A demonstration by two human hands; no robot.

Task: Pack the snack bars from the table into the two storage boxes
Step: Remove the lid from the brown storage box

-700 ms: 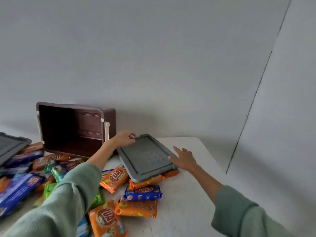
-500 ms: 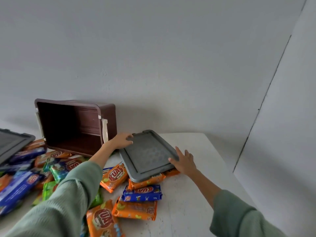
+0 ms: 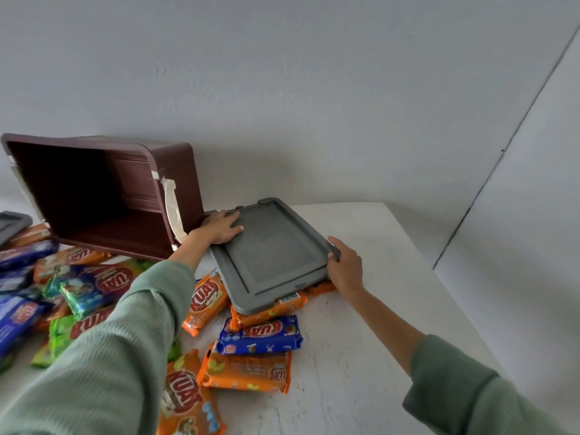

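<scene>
A brown storage box (image 3: 100, 189) lies tipped on its side at the back left, its opening facing me and empty inside. A grey lid (image 3: 273, 252) rests tilted on orange snack bars (image 3: 266, 309) beside it. My left hand (image 3: 219, 227) grips the lid's far left corner. My right hand (image 3: 345, 265) holds its right edge. Several snack bars in orange, blue and green wrappers (image 3: 91, 284) are strewn over the table's left and middle, among them a blue one (image 3: 260, 335) and an orange one (image 3: 248, 372).
A second grey lid (image 3: 12, 222) shows at the left edge, lying on bars. The white table (image 3: 376, 309) ends at the right, close to a grey wall. A grey wall stands right behind the box.
Both hands have closed on the lid: the right went from lying beside its edge to gripping it, the left slid onto the far corner. The view has shifted to the right.
</scene>
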